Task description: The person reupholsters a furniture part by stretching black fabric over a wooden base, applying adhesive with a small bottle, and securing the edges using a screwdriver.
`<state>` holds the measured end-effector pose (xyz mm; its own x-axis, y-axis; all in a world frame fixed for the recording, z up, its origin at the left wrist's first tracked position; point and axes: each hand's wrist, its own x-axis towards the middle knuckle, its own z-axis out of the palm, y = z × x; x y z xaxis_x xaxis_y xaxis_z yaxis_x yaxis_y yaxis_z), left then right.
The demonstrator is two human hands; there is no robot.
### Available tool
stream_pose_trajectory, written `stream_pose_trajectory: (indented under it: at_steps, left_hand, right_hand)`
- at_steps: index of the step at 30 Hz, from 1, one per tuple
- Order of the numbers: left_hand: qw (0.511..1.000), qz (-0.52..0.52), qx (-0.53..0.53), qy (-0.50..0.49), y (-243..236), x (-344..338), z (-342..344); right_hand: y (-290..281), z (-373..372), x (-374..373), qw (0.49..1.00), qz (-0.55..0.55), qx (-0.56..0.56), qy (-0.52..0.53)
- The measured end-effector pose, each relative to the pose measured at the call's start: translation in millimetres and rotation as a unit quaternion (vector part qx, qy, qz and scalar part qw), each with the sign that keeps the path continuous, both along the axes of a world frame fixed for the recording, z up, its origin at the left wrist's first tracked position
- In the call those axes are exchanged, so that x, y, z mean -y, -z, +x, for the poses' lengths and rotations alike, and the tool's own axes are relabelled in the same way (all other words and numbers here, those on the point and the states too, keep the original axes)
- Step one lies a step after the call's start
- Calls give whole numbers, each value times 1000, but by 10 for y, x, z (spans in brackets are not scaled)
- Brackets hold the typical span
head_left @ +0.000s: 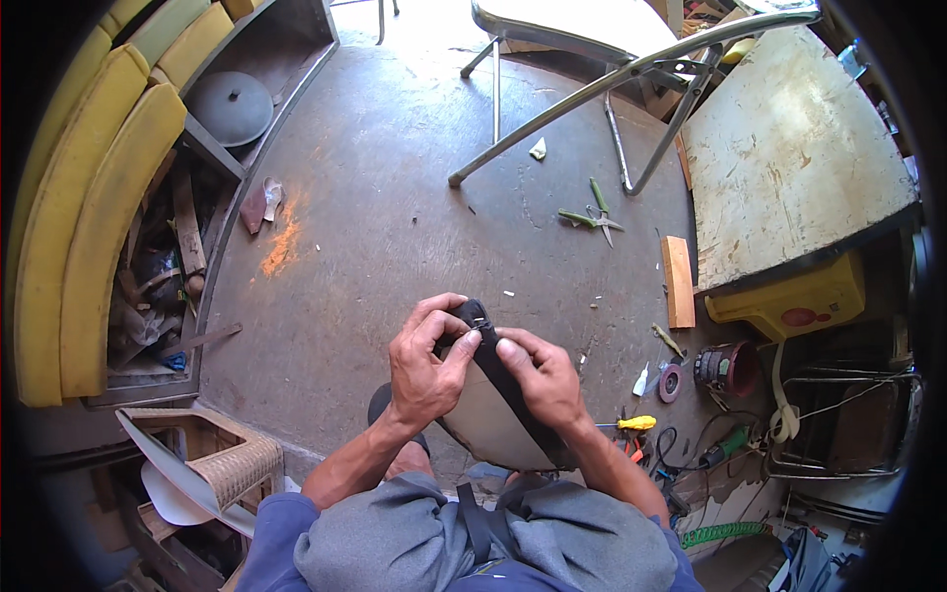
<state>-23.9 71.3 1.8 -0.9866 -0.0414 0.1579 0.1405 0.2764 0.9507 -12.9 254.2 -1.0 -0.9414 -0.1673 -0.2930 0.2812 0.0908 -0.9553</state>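
Both hands [426, 370] [541, 380] pinch black strap [498, 370], lower end hidden

A grey concrete floor [395, 197] is carrying everything here. Green-handled shears [595, 213] are lying open near the metal chair legs [552, 118], with a small wooden block [677, 281] sitting just to their right. A yellow-handled screwdriver [631, 423] and a roll of tape [671, 382] are resting lower right, and an orange stain [281, 247] is showing at left.
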Motion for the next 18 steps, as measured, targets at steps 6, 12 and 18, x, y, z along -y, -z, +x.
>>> stream_pose_trajectory:
  at_steps: [6,12,18]
  left_hand:
    - [999,7,-26,19,47,7,4]
    - [999,-25,-29,37,-1,6,-8]
    - [998,-16,-3,67,-10,76,-41]
  right_hand:
    - [-61,-80,16,999,-41,-4,-4]
    - [-62,-36,74,968,124,-213,42]
    - [-8,-38,86,935,168,-309,52]
